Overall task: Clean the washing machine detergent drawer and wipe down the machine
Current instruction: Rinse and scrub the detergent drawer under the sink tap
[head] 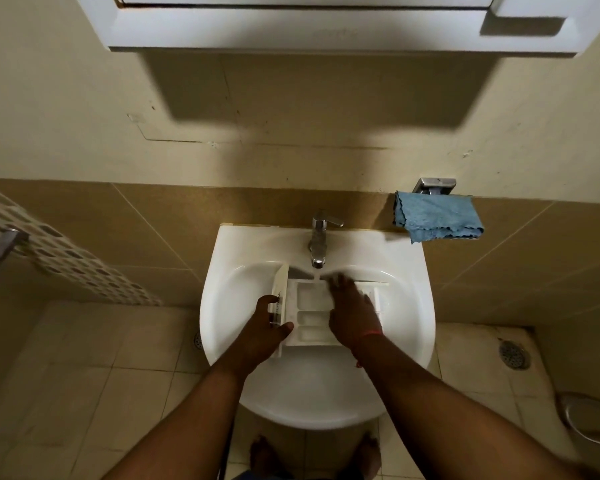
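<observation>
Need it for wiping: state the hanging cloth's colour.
Blue cloth, plain, clearest in the head view.

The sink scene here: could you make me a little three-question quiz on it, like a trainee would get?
1. True or false: water runs from the tap onto the detergent drawer.
2. Which hand grips the drawer's front panel? A) left hand B) right hand C) neither
3. Fill in: the blue cloth hangs on the wall, to the ____ of the tap.

Key:
1. True; a thin stream falls into the drawer, which lies in the sink.
2. A; the left hand's thumb and fingers curl round the panel, while the right hand lies on the drawer's compartments, its fingers blurred.
3. right
</observation>
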### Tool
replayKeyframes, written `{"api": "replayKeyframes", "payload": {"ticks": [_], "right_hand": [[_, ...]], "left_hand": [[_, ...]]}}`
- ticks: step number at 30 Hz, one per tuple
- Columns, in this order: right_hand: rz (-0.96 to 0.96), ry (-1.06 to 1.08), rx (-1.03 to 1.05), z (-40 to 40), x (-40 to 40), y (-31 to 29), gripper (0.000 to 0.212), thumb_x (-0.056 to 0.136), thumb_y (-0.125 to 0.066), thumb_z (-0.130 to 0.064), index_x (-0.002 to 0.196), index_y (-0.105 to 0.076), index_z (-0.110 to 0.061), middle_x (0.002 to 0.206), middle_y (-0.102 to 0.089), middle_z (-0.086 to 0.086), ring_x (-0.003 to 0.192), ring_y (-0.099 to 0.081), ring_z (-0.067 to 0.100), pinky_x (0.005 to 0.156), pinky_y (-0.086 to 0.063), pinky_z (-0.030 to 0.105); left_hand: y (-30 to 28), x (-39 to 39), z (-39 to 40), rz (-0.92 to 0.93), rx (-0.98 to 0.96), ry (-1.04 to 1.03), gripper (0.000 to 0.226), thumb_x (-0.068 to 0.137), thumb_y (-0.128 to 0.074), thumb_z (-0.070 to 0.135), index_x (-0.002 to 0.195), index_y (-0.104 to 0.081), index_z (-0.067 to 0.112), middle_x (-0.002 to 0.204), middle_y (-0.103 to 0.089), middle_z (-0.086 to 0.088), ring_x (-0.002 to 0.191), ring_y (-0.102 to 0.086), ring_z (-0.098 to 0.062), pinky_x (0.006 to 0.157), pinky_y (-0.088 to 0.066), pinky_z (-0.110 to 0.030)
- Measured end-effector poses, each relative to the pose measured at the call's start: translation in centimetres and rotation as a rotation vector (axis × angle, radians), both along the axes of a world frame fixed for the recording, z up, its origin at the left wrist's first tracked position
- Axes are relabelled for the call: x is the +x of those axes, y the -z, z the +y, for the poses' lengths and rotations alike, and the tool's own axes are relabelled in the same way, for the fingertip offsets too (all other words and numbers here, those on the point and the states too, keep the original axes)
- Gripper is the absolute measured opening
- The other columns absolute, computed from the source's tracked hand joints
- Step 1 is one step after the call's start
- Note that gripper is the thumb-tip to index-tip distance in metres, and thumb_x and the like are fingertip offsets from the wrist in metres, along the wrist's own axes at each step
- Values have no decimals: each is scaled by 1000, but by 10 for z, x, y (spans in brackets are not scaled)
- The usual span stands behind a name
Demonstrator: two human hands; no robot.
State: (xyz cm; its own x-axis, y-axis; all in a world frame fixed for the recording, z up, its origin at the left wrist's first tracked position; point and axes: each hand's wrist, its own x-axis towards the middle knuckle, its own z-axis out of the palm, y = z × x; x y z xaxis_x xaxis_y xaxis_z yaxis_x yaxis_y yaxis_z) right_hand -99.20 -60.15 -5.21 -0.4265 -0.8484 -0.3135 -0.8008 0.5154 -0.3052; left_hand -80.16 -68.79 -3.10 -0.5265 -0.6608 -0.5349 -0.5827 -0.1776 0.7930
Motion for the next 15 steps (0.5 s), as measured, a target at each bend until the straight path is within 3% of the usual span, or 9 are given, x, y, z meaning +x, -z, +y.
{"api": "replayKeyframes", "payload": {"ticks": [2, 4, 6, 9, 10, 13, 15], "right_hand": [[-18, 179, 53, 7, -9, -1, 78, 91, -48, -18, 155, -4, -20, 163, 5, 3, 150, 1, 21, 120, -15, 45], [8, 168, 53, 1, -6, -4, 76, 90, -46, -14, 155, -7, -18, 163, 2, 7, 149, 0, 28, 120, -17, 46], [20, -31, -26, -12, 5, -6, 74, 88, -42, -8, 154, -12, -23, 162, -4, 8, 149, -2, 31, 119, -19, 47], [8, -321, -66, -18, 15, -5, 78, 89, -41, -4, 154, -6, -31, 163, 0, 2, 149, 4, 26, 119, -8, 48], [18, -288, -56, -17, 11, -3, 78, 89, -41, -5, 154, -6, -32, 163, -1, 0, 150, 4, 24, 119, -7, 48], [26, 93, 36, -7, -3, -2, 75, 89, -41, -10, 155, -6, -22, 163, -2, 2, 150, 2, 21, 120, -7, 47], [53, 74, 55, -12, 5, -6, 74, 91, -40, -13, 155, -4, -18, 163, 0, 6, 150, 3, 25, 120, -8, 49]], "left_hand": [[0, 0, 0, 10, 18, -8, 61, 92, -67, 23, 139, -29, 31, 132, -51, -6, 111, -56, -20, 88, -53, -33], [0, 0, 0, 12, 21, -10, 60, 92, -67, 23, 138, -30, 32, 129, -52, -6, 105, -57, -15, 79, -51, -26], [0, 0, 1, 19, 16, -22, 58, 92, -67, 23, 137, -31, 32, 127, -53, -6, 104, -57, -15, 75, -51, -24], [-1, 0, 2, 20, -2, -25, 59, 93, -66, 22, 139, -31, 30, 128, -52, -5, 108, -56, -19, 76, -51, -25], [-2, 0, 3, 21, -1, -31, 59, 93, -66, 22, 139, -31, 29, 128, -51, -5, 109, -56, -20, 79, -52, -27], [-3, 0, 3, 14, -6, -39, 59, 93, -66, 22, 140, -31, 29, 128, -51, -5, 111, -55, -22, 85, -51, -31], [-3, -1, 4, 11, -13, -36, 59, 93, -66, 23, 140, -31, 29, 127, -50, -4, 111, -55, -22, 82, -50, -28]]}}
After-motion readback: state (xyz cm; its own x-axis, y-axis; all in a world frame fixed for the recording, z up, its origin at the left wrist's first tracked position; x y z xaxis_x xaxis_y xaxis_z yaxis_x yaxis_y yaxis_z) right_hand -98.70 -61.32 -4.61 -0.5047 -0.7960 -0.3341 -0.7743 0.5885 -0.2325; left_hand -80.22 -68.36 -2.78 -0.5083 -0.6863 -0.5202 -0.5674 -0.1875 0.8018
